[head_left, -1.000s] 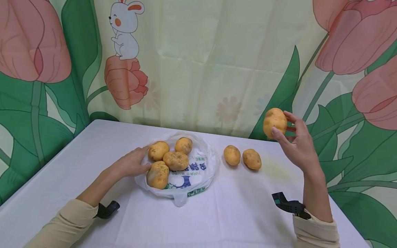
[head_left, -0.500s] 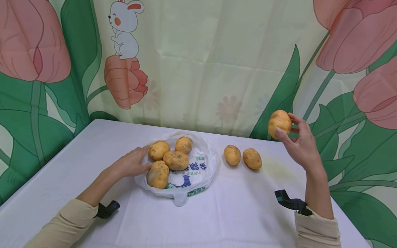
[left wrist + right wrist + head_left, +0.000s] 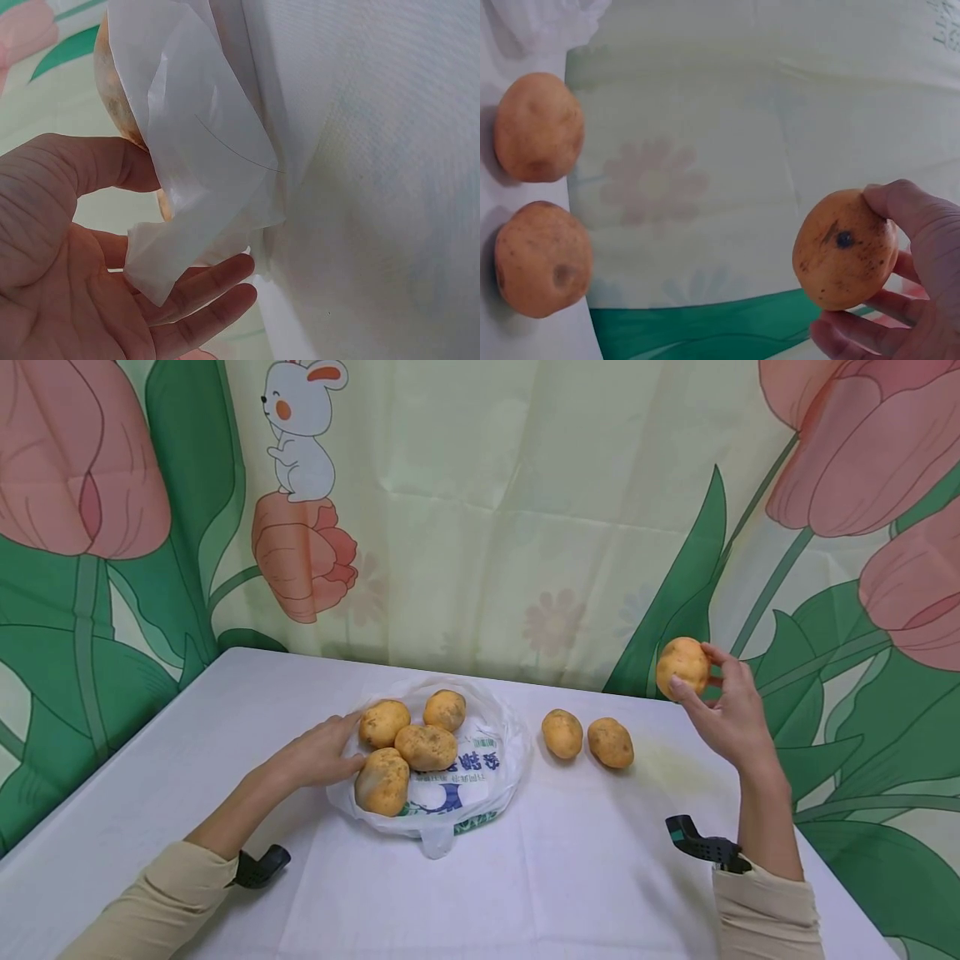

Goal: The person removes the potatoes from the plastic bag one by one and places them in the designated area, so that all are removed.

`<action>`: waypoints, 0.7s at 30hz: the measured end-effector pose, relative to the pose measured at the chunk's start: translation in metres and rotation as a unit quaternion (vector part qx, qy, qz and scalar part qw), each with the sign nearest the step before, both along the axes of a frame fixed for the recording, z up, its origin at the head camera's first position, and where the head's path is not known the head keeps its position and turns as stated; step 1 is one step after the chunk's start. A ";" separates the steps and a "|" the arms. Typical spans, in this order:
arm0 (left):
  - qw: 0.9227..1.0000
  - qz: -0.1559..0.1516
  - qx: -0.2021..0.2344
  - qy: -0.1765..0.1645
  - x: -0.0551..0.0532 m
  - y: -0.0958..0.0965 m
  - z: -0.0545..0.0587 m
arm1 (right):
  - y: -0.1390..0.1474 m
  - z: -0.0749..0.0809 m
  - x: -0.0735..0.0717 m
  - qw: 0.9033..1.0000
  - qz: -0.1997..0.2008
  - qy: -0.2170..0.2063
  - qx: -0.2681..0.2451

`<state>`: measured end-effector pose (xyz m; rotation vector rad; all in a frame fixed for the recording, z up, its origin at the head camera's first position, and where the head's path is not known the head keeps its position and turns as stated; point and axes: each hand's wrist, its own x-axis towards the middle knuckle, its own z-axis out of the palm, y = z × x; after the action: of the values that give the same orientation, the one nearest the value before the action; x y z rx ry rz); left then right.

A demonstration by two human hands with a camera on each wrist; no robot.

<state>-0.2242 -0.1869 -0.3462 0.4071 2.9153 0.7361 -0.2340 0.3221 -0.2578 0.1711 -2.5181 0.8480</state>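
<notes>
While the relaxed left grip [image 3: 324, 753] touches the bag [image 3: 480, 785], the right grip [image 3: 726, 710] pinches a potato [image 3: 682, 665] between thumb and fingers.

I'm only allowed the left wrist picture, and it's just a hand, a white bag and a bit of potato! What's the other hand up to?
Observer: In the head view, the right hand is holding a potato up in the air.

Operator: Ooh, has that one got any funny marks?

Observer: Yes, the right wrist view shows a dark spot on it.

Operator: Are any potatoes just lying outside the bag?

Observer: Two loose potatoes lie on the table, to the right of the white bag in the head view.
</notes>
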 end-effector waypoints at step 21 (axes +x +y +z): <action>1.000 0.002 -0.005 -0.001 0.000 0.001 0.000 | 0.019 -0.029 -0.021 0.997 -0.008 -0.072 0.037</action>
<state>-0.2241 -0.1856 -0.3462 0.4003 2.9166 0.7206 -0.2547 0.3408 -0.2869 0.1171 -2.6836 0.7870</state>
